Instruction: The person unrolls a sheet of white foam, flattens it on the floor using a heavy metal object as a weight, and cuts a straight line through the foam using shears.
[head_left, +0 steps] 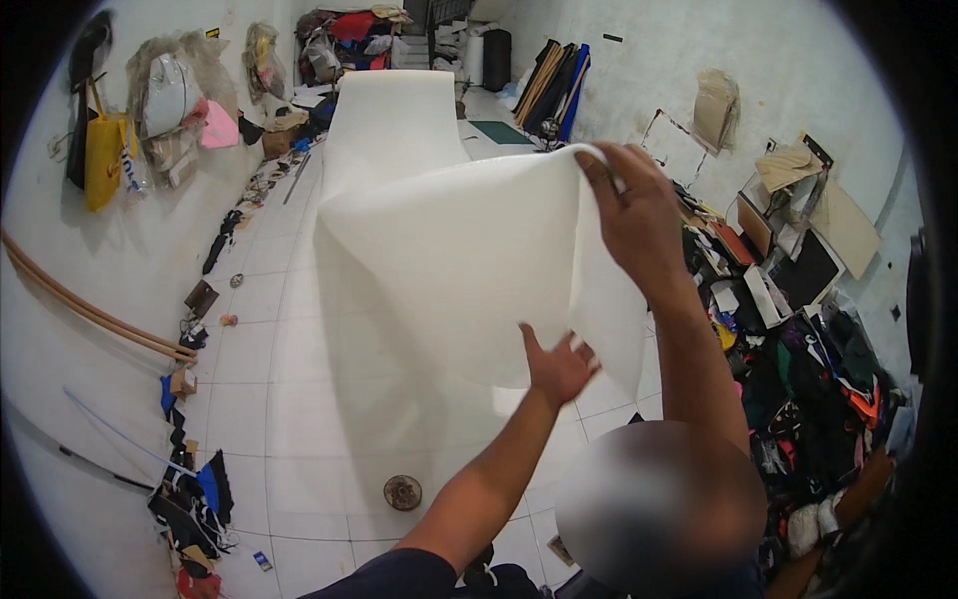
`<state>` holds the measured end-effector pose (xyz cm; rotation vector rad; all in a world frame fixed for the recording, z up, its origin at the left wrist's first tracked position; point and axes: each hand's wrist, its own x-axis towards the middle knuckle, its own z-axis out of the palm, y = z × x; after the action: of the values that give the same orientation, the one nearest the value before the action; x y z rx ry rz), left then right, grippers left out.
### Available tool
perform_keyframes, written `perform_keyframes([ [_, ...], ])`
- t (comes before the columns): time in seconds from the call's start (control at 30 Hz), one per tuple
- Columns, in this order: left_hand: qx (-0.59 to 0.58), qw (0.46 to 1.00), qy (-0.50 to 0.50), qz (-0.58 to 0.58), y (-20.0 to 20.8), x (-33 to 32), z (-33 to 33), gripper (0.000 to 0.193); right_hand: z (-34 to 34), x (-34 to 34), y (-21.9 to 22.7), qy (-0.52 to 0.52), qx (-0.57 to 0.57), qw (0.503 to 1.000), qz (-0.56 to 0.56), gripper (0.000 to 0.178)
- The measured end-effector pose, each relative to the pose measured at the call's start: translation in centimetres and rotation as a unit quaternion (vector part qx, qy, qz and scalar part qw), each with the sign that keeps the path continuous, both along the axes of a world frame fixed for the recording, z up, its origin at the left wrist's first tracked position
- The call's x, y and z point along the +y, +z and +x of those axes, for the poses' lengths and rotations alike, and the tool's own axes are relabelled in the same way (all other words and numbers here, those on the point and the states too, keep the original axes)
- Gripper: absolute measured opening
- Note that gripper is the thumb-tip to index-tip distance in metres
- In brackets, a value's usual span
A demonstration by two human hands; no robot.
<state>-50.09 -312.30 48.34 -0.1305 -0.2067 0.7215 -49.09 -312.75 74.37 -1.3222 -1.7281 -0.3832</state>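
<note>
Two hands of yours are at work: your right hand [639, 215] is raised, its thumb and fingers clamped on the corner of a white sheet [459, 265], the forearm rising steeply from the near right. Your left hand [561, 371] is lower and nearer, its thumb and fingers spread apart, the arm slanting in from the near edge; whether it touches the sheet, you cannot tell from this view.

From your right grip the sheet's lifted edge runs left, and a loose flap hangs down just beyond your left hand. The rest stretches away to the far end of the room.

To the left, tiled floor [239, 399] shows between the sheet and a line of small items [205, 295] along the wall. A round metal object [403, 492] sits near, left of your left forearm. On the right, a clothing heap [813, 399] bounds your room.
</note>
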Motion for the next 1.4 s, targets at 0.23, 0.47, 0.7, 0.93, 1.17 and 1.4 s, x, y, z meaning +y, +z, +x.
perform_keyframes([
  [0.23, 0.023, 0.921, 0.356, -0.159, 0.2, 7.6, -7.8, 0.096, 8.2, 0.0, 1.9, -0.069, -0.013, 0.991, 0.115, 0.025],
  [0.47, 0.244, 0.783, 0.535, -0.201, -3.8, 7.9, -15.5, 0.064, 13.6, -2.0, -3.2, -0.074, -0.142, 0.982, 0.096, 0.018],
  [0.7, 0.523, 0.565, 0.629, -0.108, 6.4, 8.2, -22.1, 0.058, 21.4, -4.9, -13.0, -0.045, -0.175, 0.982, 0.045, 0.025],
  [0.93, 0.884, 0.194, 0.273, 0.325, -15.0, -3.7, -25.0, 0.044, 27.0, -14.0, -43.7, -0.046, -0.155, 0.945, -0.286, 0.012],
  [1.17, 0.845, 0.329, -0.194, 0.375, -26.0, -32.4, -25.7, 0.066, 27.7, -18.8, -53.5, -0.139, -0.220, 0.780, -0.569, 0.022],
  [1.4, 0.797, 0.333, -0.186, 0.468, -23.7, -37.8, -25.9, 0.031, 23.5, -13.9, -56.5, -0.104, -0.262, 0.712, -0.643, 0.026],
])
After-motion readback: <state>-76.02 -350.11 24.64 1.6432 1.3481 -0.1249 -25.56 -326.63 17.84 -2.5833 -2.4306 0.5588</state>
